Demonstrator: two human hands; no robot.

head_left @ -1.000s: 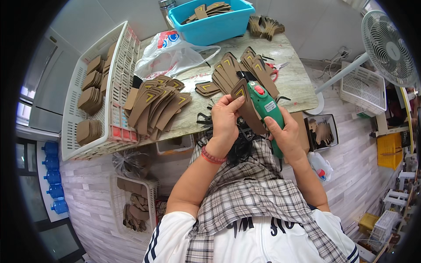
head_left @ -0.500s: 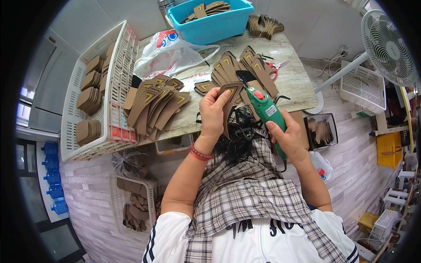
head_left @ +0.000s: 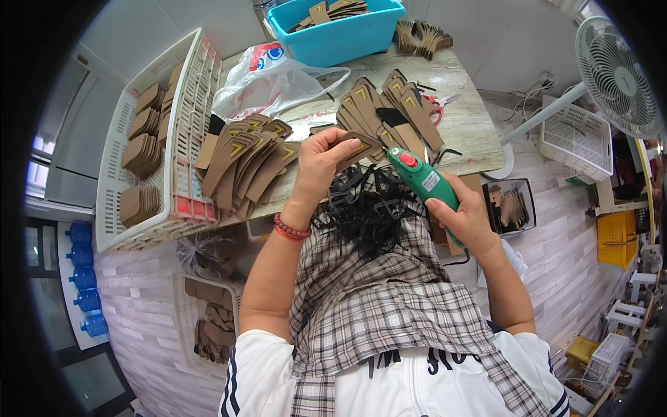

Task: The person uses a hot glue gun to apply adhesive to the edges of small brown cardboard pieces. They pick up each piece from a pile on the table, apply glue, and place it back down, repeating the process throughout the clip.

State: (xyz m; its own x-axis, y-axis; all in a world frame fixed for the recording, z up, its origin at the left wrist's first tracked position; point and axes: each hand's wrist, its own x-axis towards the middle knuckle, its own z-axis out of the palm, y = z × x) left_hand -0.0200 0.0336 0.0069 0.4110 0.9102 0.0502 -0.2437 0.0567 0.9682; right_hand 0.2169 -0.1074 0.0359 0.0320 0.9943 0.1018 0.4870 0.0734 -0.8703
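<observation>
My left hand (head_left: 316,167) pinches a flat brown piece (head_left: 358,149) with a dark edge and a yellow angled mark, tilted above the table's front edge. Wrapped in my right hand (head_left: 465,215) is a green electric cutter (head_left: 425,179) with a red switch and a cord. Its tip meets the piece's edge near the far corner; whether it touches cannot be made out. Below both hands, a heap of black trimmed strips (head_left: 372,208) lies on my checked apron (head_left: 389,306). Similar brown pieces (head_left: 243,156) are piled left of my left hand, with more (head_left: 361,104) beyond the cutter.
On the table (head_left: 472,90) are a white plastic bag (head_left: 267,87), red-handled scissors (head_left: 438,108) and a blue tub (head_left: 340,35) of pieces. A white crate (head_left: 184,167) with stacked pieces stands left. A fan (head_left: 615,76) and a box of scraps (head_left: 511,207) are right.
The brown piece has turned from upright to slanting sideways, and my left hand has shifted left and nearer. The cutter has moved slightly nearer and right, its tip now at another stretch of edge.
</observation>
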